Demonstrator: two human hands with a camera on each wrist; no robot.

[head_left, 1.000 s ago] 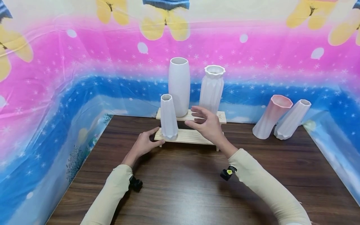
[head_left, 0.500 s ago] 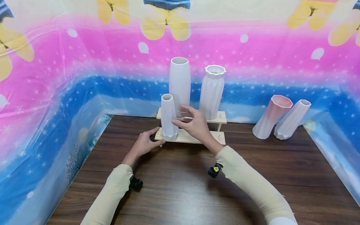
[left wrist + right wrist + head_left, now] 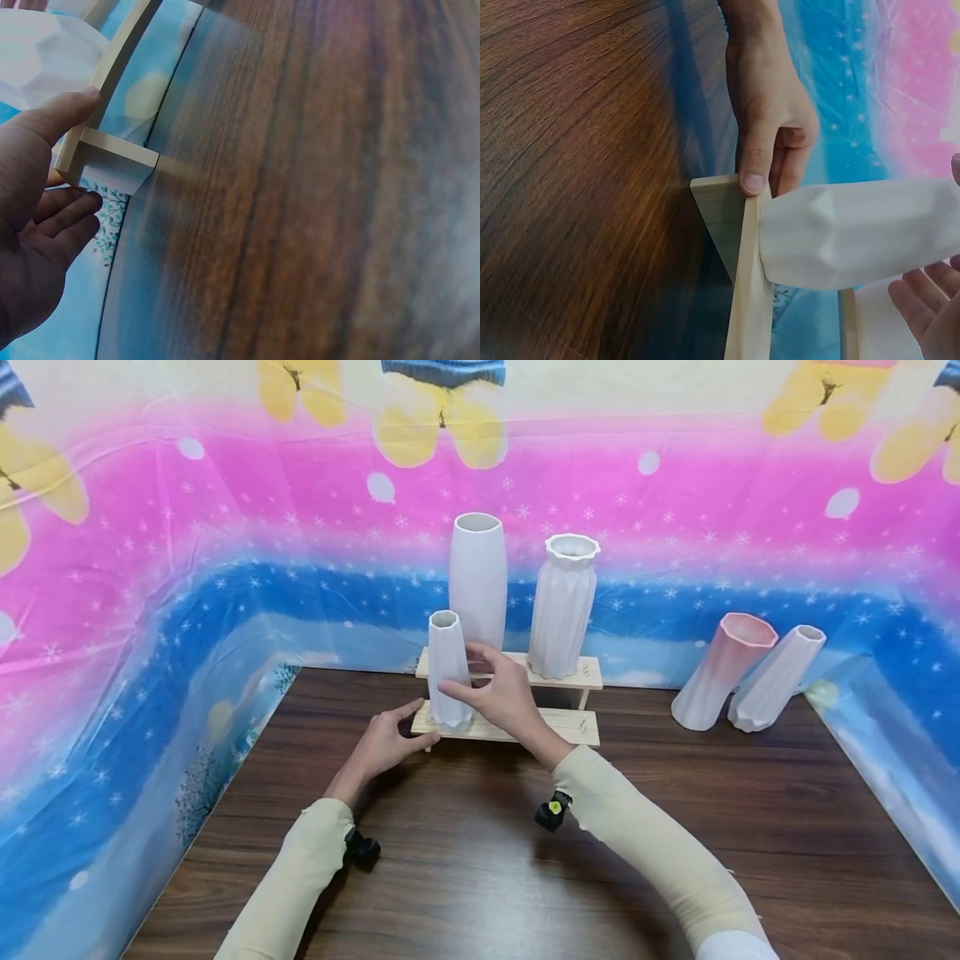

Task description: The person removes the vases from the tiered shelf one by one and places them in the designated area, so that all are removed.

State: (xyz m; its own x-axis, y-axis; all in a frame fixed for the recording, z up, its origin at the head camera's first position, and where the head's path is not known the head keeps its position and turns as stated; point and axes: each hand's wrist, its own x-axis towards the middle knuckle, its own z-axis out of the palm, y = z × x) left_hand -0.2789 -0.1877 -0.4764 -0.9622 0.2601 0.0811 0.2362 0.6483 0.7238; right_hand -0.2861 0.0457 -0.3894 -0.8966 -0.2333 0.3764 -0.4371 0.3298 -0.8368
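In the head view a two-tier wooden stand (image 3: 551,722) stands at the back of the table. My left hand (image 3: 384,745) holds the left end of its lower shelf; in the left wrist view the thumb (image 3: 64,112) lies on the board, with the other fingers beside and below it. A small faceted white vase (image 3: 447,668) stands upright at that end of the shelf. My right hand (image 3: 501,689) is at the vase's right side, thumb across its front, the other fingers extended by its far side. In the right wrist view these fingers (image 3: 915,300) lie right along the vase wall.
On the upper shelf stand a tall smooth white vase (image 3: 478,581) and a white vase with a scalloped rim (image 3: 564,610). A pink-and-white vase (image 3: 723,672) and a slim white vase (image 3: 777,681) stand on the table at right. A patterned cloth (image 3: 315,527) hangs behind.
My right hand has moved left from in front of the scalloped vase to the small white vase, its thumb now over the vase's front. The left hand and the vases have kept their places.
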